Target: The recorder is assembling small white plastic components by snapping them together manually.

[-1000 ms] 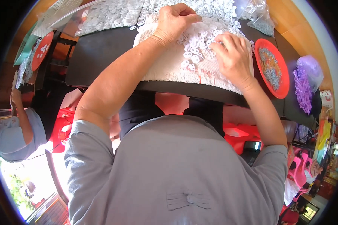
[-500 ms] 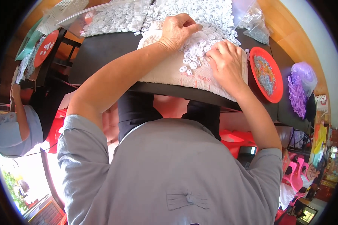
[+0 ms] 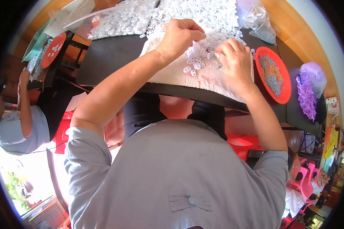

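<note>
My left hand (image 3: pixel 181 36) hovers over the far middle of a cream towel (image 3: pixel 172 74), its thumb and fingers drawn together in a pinch. Right under its thumb is a blurred white plastic piece (image 3: pixel 195 49); whether the hand grips it cannot be made out. My right hand (image 3: pixel 234 63) is at the towel's right side, fingers curled closed, with something small and pale at its fingertips. Between the hands lies a heap of small white oval pieces (image 3: pixel 208 41) with holes. A few loose oval pieces (image 3: pixel 192 66) rest nearer me.
Larger heaps of white pieces (image 3: pixel 197 11) cover the table's back. On the right stand a red plate (image 3: pixel 286 86) of small metal parts, a clear bag (image 3: pixel 263 32) and purple strips (image 3: pixel 306 97). Across on the left, another person's arm (image 3: pixel 25 110) is near a red plate (image 3: pixel 51 55).
My left hand has come slightly nearer, and the blurred white piece now shows below its thumb. My right hand's fingers have drawn together. The view has shifted a little.
</note>
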A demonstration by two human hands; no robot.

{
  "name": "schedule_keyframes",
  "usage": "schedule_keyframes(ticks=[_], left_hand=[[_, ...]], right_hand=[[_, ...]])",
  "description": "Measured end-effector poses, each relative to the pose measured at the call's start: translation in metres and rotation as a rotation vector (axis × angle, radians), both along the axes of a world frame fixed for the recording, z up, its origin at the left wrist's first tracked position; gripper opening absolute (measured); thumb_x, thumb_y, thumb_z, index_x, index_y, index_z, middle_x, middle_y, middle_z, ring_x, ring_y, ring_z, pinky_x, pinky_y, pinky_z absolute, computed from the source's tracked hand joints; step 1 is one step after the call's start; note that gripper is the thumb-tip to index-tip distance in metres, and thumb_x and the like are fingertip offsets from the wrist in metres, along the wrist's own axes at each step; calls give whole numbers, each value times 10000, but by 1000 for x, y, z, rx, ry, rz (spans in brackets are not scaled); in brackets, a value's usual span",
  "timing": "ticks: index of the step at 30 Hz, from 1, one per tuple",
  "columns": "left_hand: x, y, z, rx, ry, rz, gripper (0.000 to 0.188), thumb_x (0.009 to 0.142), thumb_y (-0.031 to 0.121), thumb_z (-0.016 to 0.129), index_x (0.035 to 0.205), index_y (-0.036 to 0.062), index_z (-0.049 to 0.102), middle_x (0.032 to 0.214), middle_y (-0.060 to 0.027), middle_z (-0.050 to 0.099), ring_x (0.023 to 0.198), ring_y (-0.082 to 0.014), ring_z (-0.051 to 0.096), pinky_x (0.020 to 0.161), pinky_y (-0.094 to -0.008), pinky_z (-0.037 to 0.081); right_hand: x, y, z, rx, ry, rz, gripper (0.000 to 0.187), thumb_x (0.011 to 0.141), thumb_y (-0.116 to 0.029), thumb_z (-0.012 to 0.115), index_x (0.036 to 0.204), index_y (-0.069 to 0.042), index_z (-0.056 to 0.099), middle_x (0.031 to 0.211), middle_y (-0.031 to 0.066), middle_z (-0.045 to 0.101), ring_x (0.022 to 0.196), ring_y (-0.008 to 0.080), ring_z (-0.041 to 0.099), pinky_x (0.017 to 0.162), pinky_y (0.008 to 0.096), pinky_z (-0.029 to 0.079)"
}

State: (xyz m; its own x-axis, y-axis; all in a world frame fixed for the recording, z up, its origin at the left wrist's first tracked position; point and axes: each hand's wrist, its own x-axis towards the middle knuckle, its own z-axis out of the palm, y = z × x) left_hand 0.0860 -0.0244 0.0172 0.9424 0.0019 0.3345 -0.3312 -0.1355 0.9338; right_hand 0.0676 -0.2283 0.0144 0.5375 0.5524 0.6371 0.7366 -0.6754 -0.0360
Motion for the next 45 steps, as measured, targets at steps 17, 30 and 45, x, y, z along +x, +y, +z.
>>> schedule_keyframes(ticks=[17,30,45], left_hand=[[-30,8,8,-222,528,-291,158,859,94,595,901,-54,632,714,-95,610,574,-129,551,426,-236,354],[-54,8,-2,126,260,-9,149,869,95,578,935,-17,650,721,-43,606,554,-127,515,493,-268,415],[-76,12,-21,870,-402,208,153,741,87,716,870,62,639,834,-78,557,818,-286,585,665,-389,492]], right_hand=[[14,15,13,-32,-51,257,80,839,-78,603,908,-74,562,890,36,555,883,216,560,783,344,369],[21,29,-3,376,482,391,85,812,34,632,871,0,582,793,44,607,730,131,593,666,259,474],[21,18,-9,453,596,330,60,839,7,652,870,3,600,750,-2,615,698,56,551,636,213,463]])
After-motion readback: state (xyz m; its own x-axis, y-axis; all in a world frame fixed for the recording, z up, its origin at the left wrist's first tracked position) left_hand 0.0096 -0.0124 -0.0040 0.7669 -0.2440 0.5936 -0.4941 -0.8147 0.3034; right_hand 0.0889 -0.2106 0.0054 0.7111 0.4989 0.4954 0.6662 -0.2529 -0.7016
